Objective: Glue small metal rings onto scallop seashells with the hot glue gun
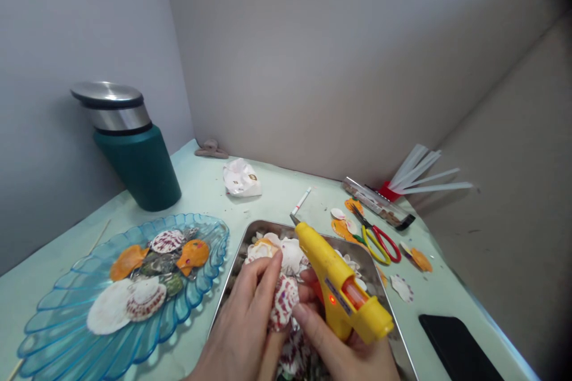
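- Near half of the steel tray [251, 233] is blocked: the left hand [243, 321] pinching a patterned shell [283, 303] and the right hand [353, 357] gripping the glue gun [339, 289] fill it.
- Left, the blue dish [201, 297] sits just beside the tray — barely a gap.
- Back left, a tall green flask [138, 161] stands near the wall.
- Right strip is cluttered: scissors [379, 243], loose shells [402, 287], glue sticks [424, 175], a dark slab [456, 345], possibly a phone.
- Bare table [277, 193] behind the tray is open.

One glue gun [339, 286], one patterned shell [283, 303], one blue dish [58, 309], one metal tray [261, 226] and two pairs of scissors [366, 224] are counted.
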Available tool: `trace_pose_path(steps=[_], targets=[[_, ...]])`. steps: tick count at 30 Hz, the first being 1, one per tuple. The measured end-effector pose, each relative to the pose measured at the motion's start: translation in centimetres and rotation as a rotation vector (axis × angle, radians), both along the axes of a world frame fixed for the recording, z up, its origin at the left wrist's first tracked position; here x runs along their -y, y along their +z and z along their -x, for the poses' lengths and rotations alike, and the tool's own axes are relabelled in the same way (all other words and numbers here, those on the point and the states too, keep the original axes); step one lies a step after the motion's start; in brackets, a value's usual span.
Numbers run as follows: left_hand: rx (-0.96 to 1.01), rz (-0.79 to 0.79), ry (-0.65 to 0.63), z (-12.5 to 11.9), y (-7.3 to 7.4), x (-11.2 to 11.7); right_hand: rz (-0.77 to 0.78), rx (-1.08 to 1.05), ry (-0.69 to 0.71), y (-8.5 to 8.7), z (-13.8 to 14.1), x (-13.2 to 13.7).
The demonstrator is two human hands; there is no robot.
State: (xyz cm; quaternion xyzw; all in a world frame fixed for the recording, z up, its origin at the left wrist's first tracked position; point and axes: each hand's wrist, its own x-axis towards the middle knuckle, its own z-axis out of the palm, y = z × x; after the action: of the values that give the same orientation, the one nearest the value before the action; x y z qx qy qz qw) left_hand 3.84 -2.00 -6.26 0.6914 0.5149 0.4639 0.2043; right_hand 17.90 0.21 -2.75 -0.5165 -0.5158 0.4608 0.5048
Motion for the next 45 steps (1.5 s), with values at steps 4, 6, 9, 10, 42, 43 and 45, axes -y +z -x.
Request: trace_pose_path(steps=[4,6,9,10,42,43,45], targets=[[0.181,0.149,-0.003,0.2,0.4,-0.4,0.002,0.076,0.034,0.1,-0.6,-0.8],[0.320,0.278,-0.005,0.5,0.5,-0.8,-0.014,0.106,0.057,0.2,-0.7,-1.1],[0.574,0.440,-0.057,0.7,0.8,-1.4,0.003,0.108,0.091,0.3,-0.7,-1.3],[0.651,0.463,-0.080,0.7,0.9,-1.5,0.013,0.104,0.100,0.4,-0.7,-1.3],[0.876,0.516,-0.006,0.3,1.9,-1.6,0.074,0.000,0.015,0.2,-0.4,-1.1],[0.870,0.502,-0.008,0.3,1.8,-1.7,0.078,-0.003,0.004,0.3,-0.3,-1.2],[0.866,0.494,-0.005,0.5,1.5,-1.7,0.087,-0.008,-0.002,0.3,-0.3,-1.2]])
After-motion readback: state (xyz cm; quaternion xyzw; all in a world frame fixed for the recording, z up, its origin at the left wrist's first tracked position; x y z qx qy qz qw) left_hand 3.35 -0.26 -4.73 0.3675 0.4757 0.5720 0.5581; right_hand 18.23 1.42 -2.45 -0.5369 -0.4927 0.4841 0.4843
